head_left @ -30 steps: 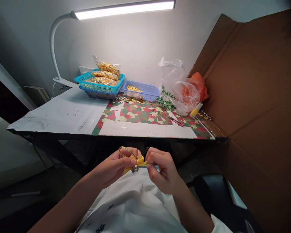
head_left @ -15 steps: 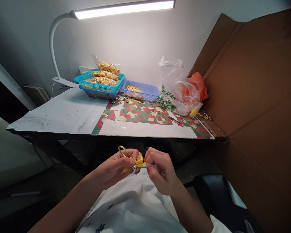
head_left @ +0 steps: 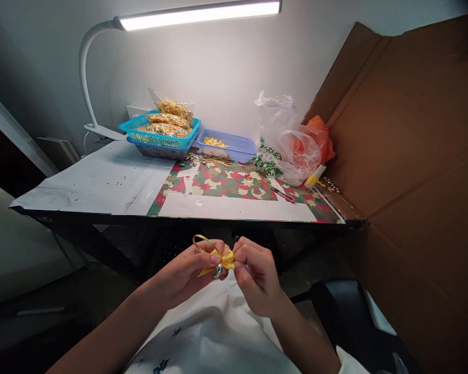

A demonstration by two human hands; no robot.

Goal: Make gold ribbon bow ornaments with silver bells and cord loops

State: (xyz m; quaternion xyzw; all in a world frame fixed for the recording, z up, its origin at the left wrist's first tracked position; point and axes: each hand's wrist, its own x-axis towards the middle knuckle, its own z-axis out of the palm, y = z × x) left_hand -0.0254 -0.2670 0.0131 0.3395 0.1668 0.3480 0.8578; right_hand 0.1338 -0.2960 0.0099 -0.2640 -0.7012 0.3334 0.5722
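Between my hands, above my lap and in front of the table edge, is a yellow ribbon bow (head_left: 228, 258) with a thin gold loop (head_left: 197, 238) standing up at its left. A small shiny silver bell (head_left: 218, 270) hangs at the bow's lower middle. My left hand (head_left: 193, 267) pinches the bow's left part between thumb and fingers. Closed at the bow's right edge, my right hand (head_left: 257, 270) pinches the ribbon there. A fine thread (head_left: 233, 284) shows below the right fingertips; where it leads is hidden.
On the table (head_left: 89, 182) stand a turquoise basket (head_left: 156, 139) with bagged yellow pieces and a purple basket (head_left: 245, 148) with small yellow bits. Plastic bags (head_left: 284, 140), a dark red cutter-like tool (head_left: 284, 195) and a glue-like bottle (head_left: 315, 176) lie right. Cardboard (head_left: 421, 130) walls the right side.
The bow and bell have shifted slightly right, and the bow's right loop now sits closer against my right fingertips. Both hands keep their pinch.
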